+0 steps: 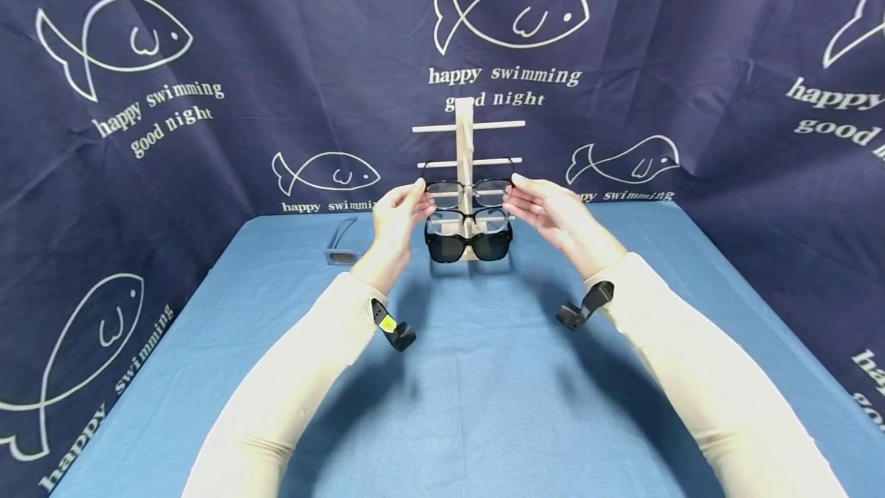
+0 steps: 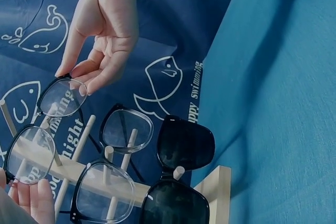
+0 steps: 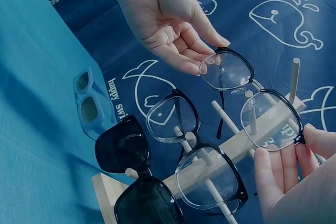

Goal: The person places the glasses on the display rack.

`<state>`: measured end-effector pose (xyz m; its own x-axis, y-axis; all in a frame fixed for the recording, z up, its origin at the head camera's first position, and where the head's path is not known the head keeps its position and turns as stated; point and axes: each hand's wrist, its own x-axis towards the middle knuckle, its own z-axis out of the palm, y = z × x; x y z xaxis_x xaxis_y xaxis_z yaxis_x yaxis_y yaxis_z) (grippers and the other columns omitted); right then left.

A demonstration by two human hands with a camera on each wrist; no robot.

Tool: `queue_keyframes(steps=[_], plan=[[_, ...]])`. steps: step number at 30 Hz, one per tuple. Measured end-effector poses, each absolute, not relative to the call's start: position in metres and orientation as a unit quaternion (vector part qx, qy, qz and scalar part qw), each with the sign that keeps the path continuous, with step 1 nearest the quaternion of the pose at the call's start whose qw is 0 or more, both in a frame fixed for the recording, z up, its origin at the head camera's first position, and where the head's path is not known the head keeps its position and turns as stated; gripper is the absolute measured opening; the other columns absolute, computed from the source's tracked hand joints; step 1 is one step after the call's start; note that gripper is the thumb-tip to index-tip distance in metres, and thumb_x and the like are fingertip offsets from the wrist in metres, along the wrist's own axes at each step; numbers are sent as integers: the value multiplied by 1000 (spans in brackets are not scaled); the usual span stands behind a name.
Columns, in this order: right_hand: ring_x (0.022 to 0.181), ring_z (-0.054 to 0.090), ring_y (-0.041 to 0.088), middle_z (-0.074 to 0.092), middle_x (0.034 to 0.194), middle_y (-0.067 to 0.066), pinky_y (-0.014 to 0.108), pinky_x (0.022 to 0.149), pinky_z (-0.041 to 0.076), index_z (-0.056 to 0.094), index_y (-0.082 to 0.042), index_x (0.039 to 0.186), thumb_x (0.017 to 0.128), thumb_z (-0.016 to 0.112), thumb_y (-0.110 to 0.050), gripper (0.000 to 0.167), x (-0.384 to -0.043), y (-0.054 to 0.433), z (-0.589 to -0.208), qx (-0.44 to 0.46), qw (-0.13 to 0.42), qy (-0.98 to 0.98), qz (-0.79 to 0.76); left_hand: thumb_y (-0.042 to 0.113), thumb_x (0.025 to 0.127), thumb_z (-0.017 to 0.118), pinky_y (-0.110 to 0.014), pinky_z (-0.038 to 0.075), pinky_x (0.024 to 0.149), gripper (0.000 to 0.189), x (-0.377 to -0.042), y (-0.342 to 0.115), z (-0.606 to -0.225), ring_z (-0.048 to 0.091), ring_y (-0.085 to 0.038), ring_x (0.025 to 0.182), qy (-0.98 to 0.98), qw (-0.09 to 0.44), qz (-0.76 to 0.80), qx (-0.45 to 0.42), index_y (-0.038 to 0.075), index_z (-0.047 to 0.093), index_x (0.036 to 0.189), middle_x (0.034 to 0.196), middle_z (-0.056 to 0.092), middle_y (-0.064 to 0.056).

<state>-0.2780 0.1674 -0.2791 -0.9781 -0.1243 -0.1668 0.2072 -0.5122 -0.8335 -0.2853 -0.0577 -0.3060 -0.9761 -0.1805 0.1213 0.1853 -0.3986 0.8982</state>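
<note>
Both hands pinch the outer corners of a pair of clear-lensed eyeglasses with a dark upper rim (image 1: pixel 492 182). My left hand (image 1: pixel 396 225) grips one end and my right hand (image 1: pixel 555 214) the other. In the left wrist view, the right hand (image 2: pixel 107 35) has its thumb and fingers at one hinge corner. The left hand (image 3: pixel 294 182) pinches the opposite corner in the right wrist view, or its near counterpart. These eyeglasses are in front of a wooden display stand (image 1: pixel 464 117), above a second clear pair (image 1: pixel 445 221) and black sunglasses (image 1: pixel 449 249) on its lower pegs.
Blue sunglasses (image 1: pixel 342 257) lie on the blue-covered table (image 1: pixel 456 406), left of the stand. Bare wooden pegs (image 1: pixel 499 124) stick out sideways near the stand's top. A dark blue fish-print curtain (image 1: pixel 387 37) hangs close behind it.
</note>
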Motion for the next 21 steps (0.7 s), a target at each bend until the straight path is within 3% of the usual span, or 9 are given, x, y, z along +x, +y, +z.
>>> queue_keyframes(steps=[10, 17, 21], plan=[[74, 69, 17, 71, 74, 6, 26, 74, 62, 67, -6, 78, 94, 59, -3, 18, -283, 164, -282, 52, 80, 477, -874, 10, 92, 66, -20, 60, 66, 10, -290, -58, -308, 61, -9, 61, -545, 115, -830, 0, 7, 65, 82, 65, 64, 4], [73, 70, 16, 71, 74, 6, 26, 75, 62, 67, -6, 78, 93, 61, -3, 17, -286, 162, -285, 44, 69, 481, -873, 10, 92, 66, -22, 61, 69, 16, -293, -58, -309, 62, -9, 63, -551, 113, -827, 11, -5, 66, 96, 65, 64, 5], [71, 70, 15, 71, 73, 6, 26, 75, 62, 65, -5, 80, 93, 61, -2, 14, -288, 161, -286, 35, 56, 483, -873, 10, 93, 65, -21, 60, 67, 13, -295, -58, -310, 62, -9, 62, -548, 113, -829, 11, -3, 66, 94, 66, 64, 4]])
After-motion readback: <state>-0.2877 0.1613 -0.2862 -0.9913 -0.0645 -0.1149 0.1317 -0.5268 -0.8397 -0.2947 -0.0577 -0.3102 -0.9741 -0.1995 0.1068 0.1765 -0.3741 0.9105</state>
